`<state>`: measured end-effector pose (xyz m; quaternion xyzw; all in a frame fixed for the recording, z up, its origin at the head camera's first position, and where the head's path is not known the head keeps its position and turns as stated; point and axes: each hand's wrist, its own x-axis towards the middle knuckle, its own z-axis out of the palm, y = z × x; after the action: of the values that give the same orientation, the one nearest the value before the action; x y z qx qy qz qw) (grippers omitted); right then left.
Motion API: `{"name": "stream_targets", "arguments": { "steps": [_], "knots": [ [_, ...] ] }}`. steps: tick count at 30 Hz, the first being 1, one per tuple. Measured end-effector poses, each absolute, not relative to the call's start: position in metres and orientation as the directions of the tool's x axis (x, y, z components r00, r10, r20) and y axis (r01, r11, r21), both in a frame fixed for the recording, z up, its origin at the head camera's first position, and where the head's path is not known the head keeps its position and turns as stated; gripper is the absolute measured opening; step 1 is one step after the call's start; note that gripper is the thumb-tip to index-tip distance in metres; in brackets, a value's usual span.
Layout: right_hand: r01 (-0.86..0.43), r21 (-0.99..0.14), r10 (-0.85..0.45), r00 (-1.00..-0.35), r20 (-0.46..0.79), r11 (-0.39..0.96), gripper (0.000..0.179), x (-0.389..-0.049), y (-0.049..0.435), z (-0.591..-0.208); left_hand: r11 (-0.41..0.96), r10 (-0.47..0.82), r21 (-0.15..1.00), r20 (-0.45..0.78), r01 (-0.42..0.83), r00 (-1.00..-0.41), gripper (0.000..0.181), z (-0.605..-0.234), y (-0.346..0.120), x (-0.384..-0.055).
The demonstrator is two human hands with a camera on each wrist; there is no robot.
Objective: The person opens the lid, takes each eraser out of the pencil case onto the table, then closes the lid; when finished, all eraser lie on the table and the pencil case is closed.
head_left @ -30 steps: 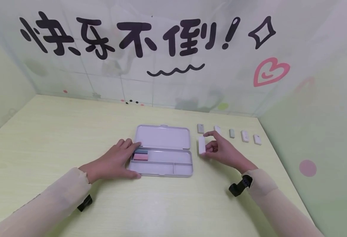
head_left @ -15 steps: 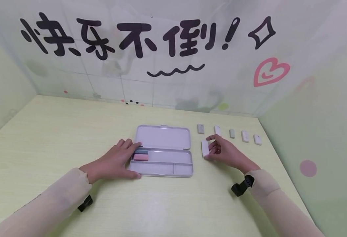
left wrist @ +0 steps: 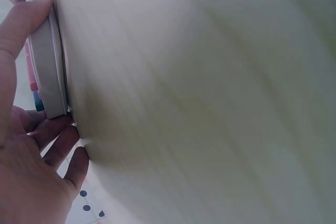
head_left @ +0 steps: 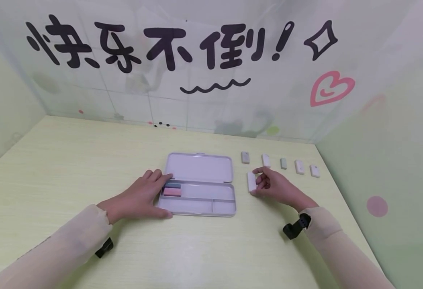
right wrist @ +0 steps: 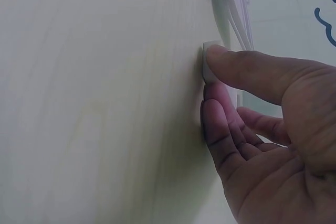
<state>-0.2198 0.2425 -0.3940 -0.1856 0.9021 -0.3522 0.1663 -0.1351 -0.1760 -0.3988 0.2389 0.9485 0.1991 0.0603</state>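
Note:
An open lilac pencil case (head_left: 197,206) lies on the table in the head view, its lid folded back. Inside its upper compartment, at the left end, are a blue block (head_left: 173,186) and a pink block (head_left: 172,192). My left hand (head_left: 139,200) holds the case's left end, thumb at the near edge and fingers toward the hinge. To the right of the case, my right hand (head_left: 278,188) pinches a white eraser (head_left: 251,182) between thumb and index finger. The right wrist view shows the thumb against this eraser (right wrist: 208,66), close to the table.
Behind the right hand runs a row of small blocks: a grey one (head_left: 245,157), a white one (head_left: 266,160), a narrow grey-green one (head_left: 283,163) and pale ones (head_left: 299,167) farther right. A printed curtain (head_left: 182,108) borders the table's back.
My right hand has shifted slightly right, away from the case, with the white eraser, and is nearly still over the last half second. The left hand stays on the case.

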Motion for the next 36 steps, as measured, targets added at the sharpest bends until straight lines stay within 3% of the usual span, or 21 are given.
{"name": "stream_targets", "arguments": {
  "steps": [6, 12, 19, 25, 36],
  "knots": [
    [-0.218, -0.687, -0.457, -0.870, -0.185, 0.693, 0.066, -0.219, 0.243, -0.391, 0.809, 0.476, 0.404, -0.024, 0.427, -0.879, 0.108, -0.399, -0.175, -0.136],
    [-0.234, -0.596, -0.437, -0.871, -0.222, 0.768, 0.073, -0.216, 0.237, -0.377, 0.809, 0.475, 0.406, -0.023, 0.426, -0.880, 0.108, -0.401, -0.176, -0.136],
    [-0.369, -0.519, -0.504, -0.852, -0.142, 0.771, 0.064, -0.208, 0.208, -0.364, 0.807, 0.477, 0.402, -0.011, 0.433, -0.879, 0.106, -0.402, -0.177, -0.137],
    [-0.643, -0.449, -0.711, -0.702, 0.022, 0.621, 0.044, -0.198, 0.162, -0.362, 0.805, 0.476, 0.409, -0.013, 0.430, -0.879, 0.107, -0.403, -0.178, -0.137],
    [-0.858, -0.251, -0.888, -0.459, -0.016, 0.448, 0.044, -0.183, 0.070, -0.361, 0.792, 0.483, 0.442, -0.033, 0.420, -0.875, 0.106, -0.399, -0.180, -0.138]
  ]
}}
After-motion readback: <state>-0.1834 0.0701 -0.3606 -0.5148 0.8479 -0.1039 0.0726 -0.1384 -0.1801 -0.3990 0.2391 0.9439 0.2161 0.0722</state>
